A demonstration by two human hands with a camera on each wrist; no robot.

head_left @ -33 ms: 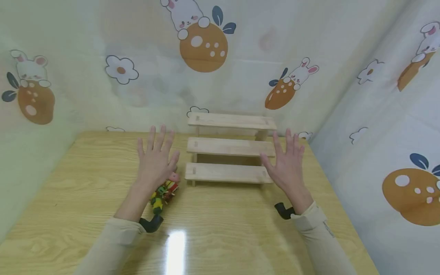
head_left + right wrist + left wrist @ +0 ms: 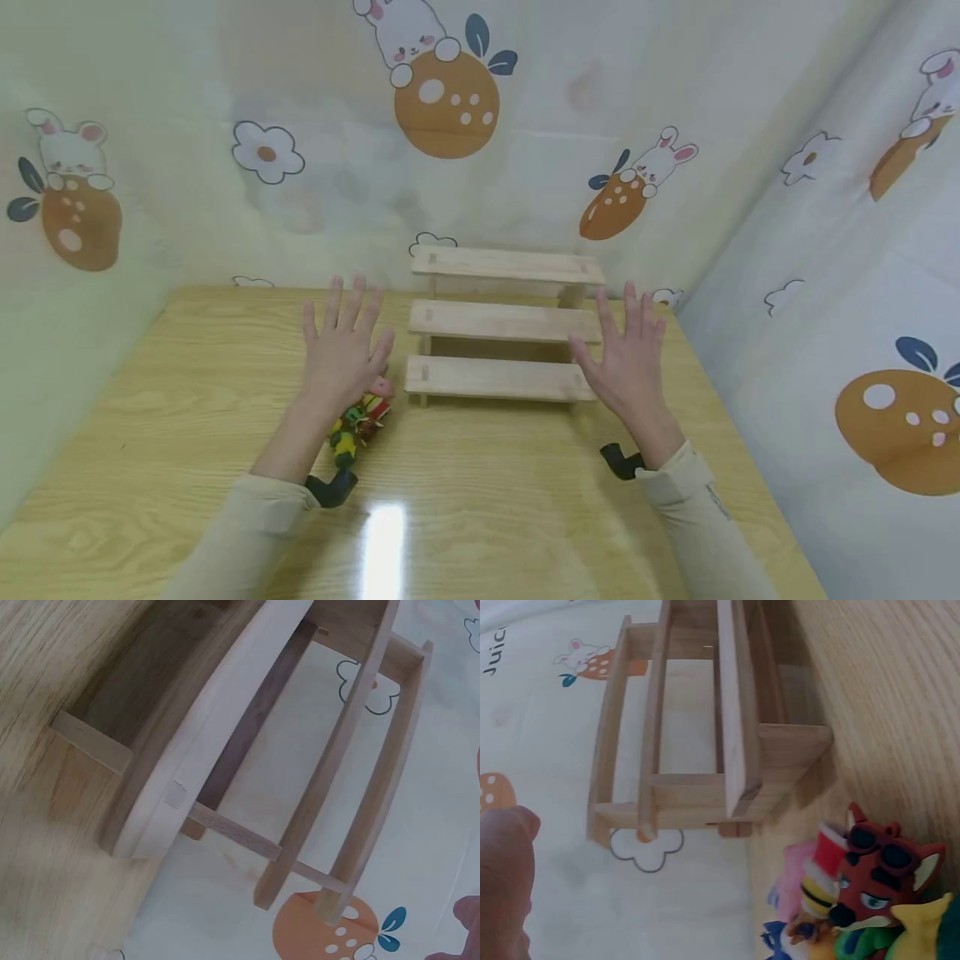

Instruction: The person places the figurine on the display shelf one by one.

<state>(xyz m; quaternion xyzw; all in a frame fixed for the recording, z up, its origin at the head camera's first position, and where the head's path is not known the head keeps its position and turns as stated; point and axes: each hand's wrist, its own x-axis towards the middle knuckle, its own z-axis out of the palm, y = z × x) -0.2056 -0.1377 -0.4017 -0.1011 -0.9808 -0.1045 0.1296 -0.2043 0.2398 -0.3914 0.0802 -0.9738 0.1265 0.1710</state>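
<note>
My left hand (image 2: 341,354) hovers with fingers spread and palm down, left of a three-tier wooden step shelf (image 2: 502,379). Partly hidden beneath that hand and wrist is a pile of small toy figures (image 2: 347,442). The left wrist view shows a red-brown fox figure (image 2: 881,881) with dark goggles among them, beside pink, yellow and green pieces. My right hand (image 2: 626,358) is held out at the shelf's right end, fingers straight and thumb apart. Neither hand holds anything. Up close in the right wrist view, the shelf's boards (image 2: 225,727) are bare.
The shelf and figures stand on a wood-grain table (image 2: 465,483). A pale cloth (image 2: 315,208) printed with rabbits and orange fruit hangs behind and along the sides. Black curved pieces (image 2: 332,489) stick out at both wrists.
</note>
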